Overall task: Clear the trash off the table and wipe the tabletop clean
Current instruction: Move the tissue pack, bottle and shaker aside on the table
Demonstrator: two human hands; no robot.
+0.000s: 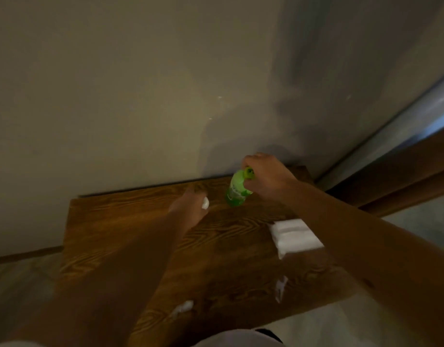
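A small wooden table (110,221) stands against a pale wall. My right hand (266,175) grips the top of a green bottle (236,190) that stands near the table's far edge. My left hand (190,205) is blurred just left of the bottle and closes on a small white scrap (205,203). A folded white cloth or tissue stack (294,235) lies on the table's right side, partly under my right forearm. Two crumpled white paper bits lie near the front edge, one at the left (183,308) and one at the right (281,288).
The wall (140,96) rises directly behind the table. A dark wooden frame (403,176) with a grey strip runs diagonally at the right. Grey floor (353,321) shows in front of and beside the table.
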